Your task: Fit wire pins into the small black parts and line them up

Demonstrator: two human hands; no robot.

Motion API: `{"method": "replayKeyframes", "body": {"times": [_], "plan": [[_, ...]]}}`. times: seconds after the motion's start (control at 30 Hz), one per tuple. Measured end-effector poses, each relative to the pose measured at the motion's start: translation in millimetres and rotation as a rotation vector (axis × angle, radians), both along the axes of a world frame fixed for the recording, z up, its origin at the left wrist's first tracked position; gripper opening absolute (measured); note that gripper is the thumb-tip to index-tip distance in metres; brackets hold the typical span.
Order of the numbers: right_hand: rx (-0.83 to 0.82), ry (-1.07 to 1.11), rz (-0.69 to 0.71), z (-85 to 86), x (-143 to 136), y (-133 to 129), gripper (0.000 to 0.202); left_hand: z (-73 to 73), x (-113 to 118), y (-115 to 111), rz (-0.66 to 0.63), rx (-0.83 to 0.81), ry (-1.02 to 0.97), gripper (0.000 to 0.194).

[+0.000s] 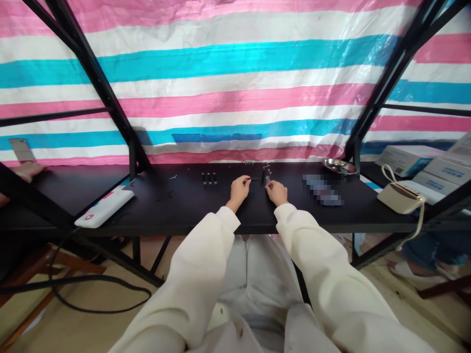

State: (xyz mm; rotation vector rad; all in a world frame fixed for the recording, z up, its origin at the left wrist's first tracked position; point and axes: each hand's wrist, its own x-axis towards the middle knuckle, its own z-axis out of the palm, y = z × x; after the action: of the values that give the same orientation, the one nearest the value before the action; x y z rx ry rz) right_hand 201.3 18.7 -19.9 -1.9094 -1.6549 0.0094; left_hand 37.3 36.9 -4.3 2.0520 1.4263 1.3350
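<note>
Over the black table (pixel 169 208), my left hand (pixel 240 190) pinches a thin dark stick (pixel 253 179) that points to the right. My right hand (pixel 276 192) has its fingers closed at a small grey piece (pixel 268 180); its exact shape is too small to tell. A short black piece (pixel 263 177) stands just left of those fingers. To the left of my hands, three small dark cylinders with light ends (pixel 209 178) are lined up in a row. Several tiny pale pieces (pixel 249 163) lie near the table's back edge.
A white case (pixel 106 208) lies at the left. On the right are a blurred item (pixel 323 190), a round metal dish (pixel 339 166), a beige pouch (pixel 399 197) and white boxes (pixel 412 159). Black frame posts flank the table. Another person's hand (pixel 29 171) shows at far left.
</note>
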Motion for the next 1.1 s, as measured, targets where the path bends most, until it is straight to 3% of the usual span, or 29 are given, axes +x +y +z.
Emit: {"method": "replayKeyframes", "body": {"times": [0.1, 0.2, 0.47, 0.83, 0.97, 1.1], "plan": [[0.026, -0.174, 0.120, 4.1, -6, -4, 0.013, -2.4, -10, -4, -0.011, -0.116, -0.240, 0.021], [0.060, -0.321, 0.196, 8.5, -11, -8, 0.016, -2.4, -13, -12, -0.055, -0.156, -0.325, 0.021], [0.106, -0.440, 0.256, 11.9, -13, -11, 0.021, 0.6, -12, -18, -0.066, -0.141, -0.327, 0.022], [0.212, -0.618, 0.280, 12.1, -18, -13, 0.026, -7.6, -13, -18, -0.081, 0.106, -0.153, 0.020], [0.309, -0.580, 0.353, 11.9, -18, -14, 0.026, -4.7, -13, -23, -0.135, 0.054, -0.146, 0.020], [0.383, -0.482, 0.388, 11.3, -18, -15, 0.029, 0.8, -12, -27, -0.142, -0.068, -0.304, 0.030]]}}
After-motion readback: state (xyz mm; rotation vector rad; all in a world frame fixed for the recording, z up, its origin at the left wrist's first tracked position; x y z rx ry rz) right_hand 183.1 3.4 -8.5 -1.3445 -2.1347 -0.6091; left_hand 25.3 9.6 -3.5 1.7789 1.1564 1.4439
